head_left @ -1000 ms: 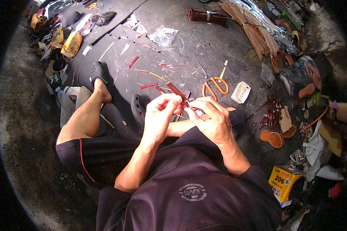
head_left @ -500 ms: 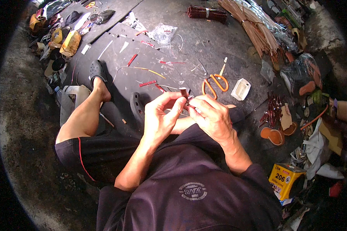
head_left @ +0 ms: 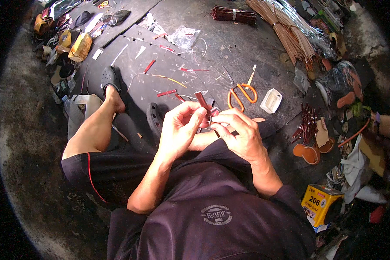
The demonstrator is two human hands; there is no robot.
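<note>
Over my lap, a glossy dark red-brown strip [head_left: 201, 99] is pinched between the thumb and fingers of my left hand [head_left: 180, 128], its upper end sticking up past the fingertips. My right hand [head_left: 243, 132] is closed by the strip's lower part, thumb and forefinger at a small shiny metal piece [head_left: 211, 121] that looks like a buckle. The fingers partly cover where metal and strip meet. Just beyond the right hand lie scissors with orange handles [head_left: 242, 99], and a small white plastic tray [head_left: 263, 106] is to their right.
Short red strips [head_left: 167, 93] are scattered on the dark mat. At the back lie a tied dark-red bundle [head_left: 223, 14] and long brown strips [head_left: 286, 37]. Dark red pieces [head_left: 307, 125], tan sole shapes [head_left: 305, 154] and a yellow tin [head_left: 317, 203] are at right. Clutter fills the far left.
The strip now shows more of its length above my left fingers and leans leftward. My right fingertips have shifted slightly down along it; both hands keep their grip.
</note>
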